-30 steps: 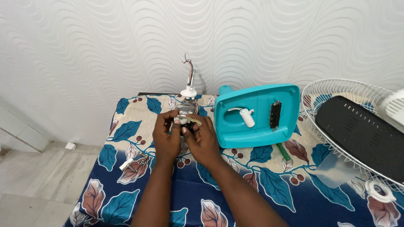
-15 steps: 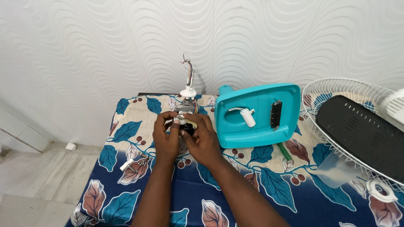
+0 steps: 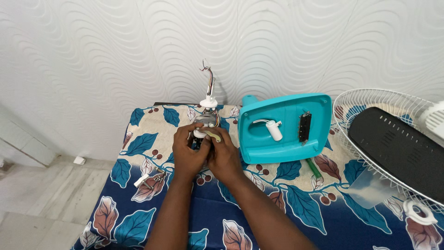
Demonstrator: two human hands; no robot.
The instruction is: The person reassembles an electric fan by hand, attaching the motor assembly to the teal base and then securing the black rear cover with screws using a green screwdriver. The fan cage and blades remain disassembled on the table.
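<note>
Both hands have drawn closer together since the earlier frames, and the small brass-coloured lever (image 3: 212,135) that stuck out to the right of the fingers now lies tighter against them. Left hand (image 3: 188,154) curls its fingers round the left side of the small fan motor assembly (image 3: 205,127), thumb pressed up against its white part. Right hand (image 3: 225,155) closes on the right side of the same piece, fingertips pinching it near the lever, so the two hands touch each other around it. That assembly stands upright near the back edge of the table (image 3: 138,217), which is covered with a blue and cream leaf-print cloth; a thin shaft with loose coloured wires (image 3: 209,78) rises from its top against the wavy white wall (image 3: 92,55). Just to the right a turquoise fan housing (image 3: 285,127) lies tilted, with a white capacitor (image 3: 273,130) and a black switch block (image 3: 303,126) showing inside it. A green-handled tool (image 3: 313,167) lies by its lower edge. On the cloth left of the forearms sits a small heap of screws and metal bits (image 3: 149,178). Farther right a white wire fan guard (image 3: 370,134) holds a black slotted panel (image 3: 397,148).
</note>
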